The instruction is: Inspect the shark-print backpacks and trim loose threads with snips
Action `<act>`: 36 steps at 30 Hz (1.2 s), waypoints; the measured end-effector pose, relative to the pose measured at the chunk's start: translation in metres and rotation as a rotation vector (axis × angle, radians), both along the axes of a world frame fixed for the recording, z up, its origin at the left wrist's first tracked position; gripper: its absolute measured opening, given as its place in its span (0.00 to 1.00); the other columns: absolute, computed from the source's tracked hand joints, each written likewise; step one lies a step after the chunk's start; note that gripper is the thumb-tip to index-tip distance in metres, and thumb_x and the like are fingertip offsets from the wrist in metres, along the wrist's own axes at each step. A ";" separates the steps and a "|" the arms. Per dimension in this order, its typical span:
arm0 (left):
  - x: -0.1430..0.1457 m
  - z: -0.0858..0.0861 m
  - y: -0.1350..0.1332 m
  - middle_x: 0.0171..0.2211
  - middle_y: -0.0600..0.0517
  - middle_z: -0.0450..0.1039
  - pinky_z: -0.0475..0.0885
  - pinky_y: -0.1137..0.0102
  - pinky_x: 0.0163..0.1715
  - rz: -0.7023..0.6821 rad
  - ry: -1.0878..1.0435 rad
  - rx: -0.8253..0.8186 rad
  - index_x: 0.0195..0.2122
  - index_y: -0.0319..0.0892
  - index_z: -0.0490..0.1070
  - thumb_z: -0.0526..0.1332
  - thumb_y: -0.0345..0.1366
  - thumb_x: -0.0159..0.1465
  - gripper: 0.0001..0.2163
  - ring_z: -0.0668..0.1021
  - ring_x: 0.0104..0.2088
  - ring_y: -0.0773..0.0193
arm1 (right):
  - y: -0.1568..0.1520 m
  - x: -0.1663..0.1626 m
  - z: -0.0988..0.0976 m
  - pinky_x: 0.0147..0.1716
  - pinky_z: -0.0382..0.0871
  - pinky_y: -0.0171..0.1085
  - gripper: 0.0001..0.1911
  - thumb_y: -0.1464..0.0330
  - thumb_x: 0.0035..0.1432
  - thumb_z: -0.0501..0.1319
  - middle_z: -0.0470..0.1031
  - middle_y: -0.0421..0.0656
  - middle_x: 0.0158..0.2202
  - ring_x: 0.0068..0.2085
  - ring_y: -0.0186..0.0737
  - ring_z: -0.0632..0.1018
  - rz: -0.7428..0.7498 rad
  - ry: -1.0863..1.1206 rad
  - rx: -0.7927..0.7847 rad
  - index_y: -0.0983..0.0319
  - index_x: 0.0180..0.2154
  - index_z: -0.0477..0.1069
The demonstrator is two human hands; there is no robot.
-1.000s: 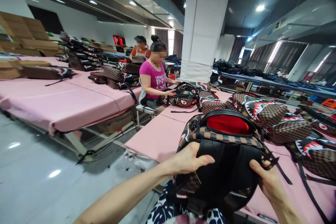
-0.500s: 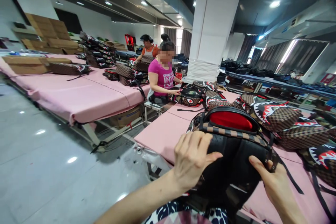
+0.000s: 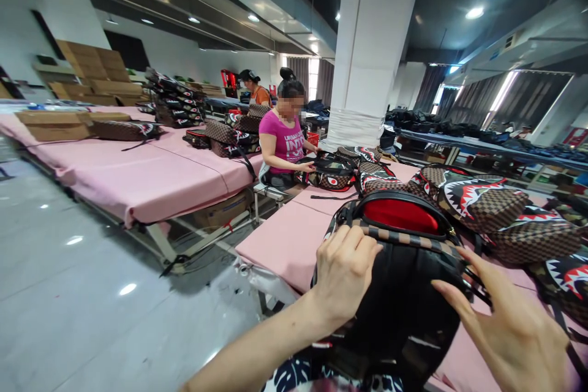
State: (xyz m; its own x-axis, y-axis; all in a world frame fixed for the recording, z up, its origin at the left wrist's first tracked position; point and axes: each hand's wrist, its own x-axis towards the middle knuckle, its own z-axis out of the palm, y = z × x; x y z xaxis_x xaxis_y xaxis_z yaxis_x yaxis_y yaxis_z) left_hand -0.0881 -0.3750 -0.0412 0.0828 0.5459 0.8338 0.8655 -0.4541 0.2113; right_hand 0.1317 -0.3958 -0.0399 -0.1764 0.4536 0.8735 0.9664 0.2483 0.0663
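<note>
A backpack [image 3: 404,294] with a black back panel, a brown checkered band and a red lining stands upright before me at the table edge. Its top is unzipped, so the red inside shows. My left hand [image 3: 346,272] is closed over the upper left edge of the bag, fingers curled and thumb pointing across the panel. At the upper right edge is my right hand [image 3: 505,312], its thumb and forefinger stretched apart beside the panel. The other fingers of that hand are mostly hidden, and black straps show behind it.
Checkered backpacks with shark-mouth prints [image 3: 482,196] lie along the pink-covered table [image 3: 280,239] to the right. A co-worker in a pink shirt [image 3: 282,141] handles another bag across from me. At left, a second pink table [image 3: 124,174] bears boxes and stacked bags.
My right hand has loosened and shifted right, its thumb and forefinger now spread at the bag's edge. My left hand has moved slightly right and keeps its hold.
</note>
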 end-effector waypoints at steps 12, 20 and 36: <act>-0.012 -0.001 0.000 0.27 0.52 0.67 0.64 0.73 0.27 -0.145 -0.187 -0.103 0.28 0.39 0.65 0.47 0.32 0.66 0.12 0.70 0.28 0.68 | 0.012 -0.036 0.012 0.34 0.64 0.36 0.14 0.73 0.50 0.64 0.76 0.42 0.33 0.32 0.38 0.73 0.226 -0.150 0.147 0.61 0.42 0.71; -0.004 -0.004 -0.008 0.32 0.50 0.69 0.68 0.69 0.29 0.028 0.043 -0.121 0.35 0.39 0.66 0.59 0.37 0.60 0.07 0.72 0.32 0.62 | 0.014 -0.034 0.007 0.34 0.64 0.35 0.14 0.74 0.49 0.64 0.77 0.42 0.32 0.31 0.36 0.72 0.250 -0.149 0.171 0.60 0.41 0.72; -0.006 0.003 -0.003 0.29 0.52 0.67 0.63 0.71 0.26 -0.066 -0.108 -0.159 0.30 0.40 0.66 0.51 0.30 0.64 0.08 0.70 0.30 0.66 | 0.021 -0.051 0.013 0.36 0.60 0.39 0.15 0.74 0.55 0.58 0.78 0.43 0.37 0.35 0.38 0.73 0.275 -0.422 0.294 0.62 0.46 0.70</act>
State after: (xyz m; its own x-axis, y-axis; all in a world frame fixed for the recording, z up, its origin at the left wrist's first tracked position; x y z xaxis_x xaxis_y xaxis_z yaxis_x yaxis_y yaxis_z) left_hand -0.0940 -0.3775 -0.0378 0.0373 0.6673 0.7438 0.8031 -0.4630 0.3750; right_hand 0.0805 -0.3749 -0.0266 -0.6137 0.0907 0.7843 0.7439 0.3994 0.5358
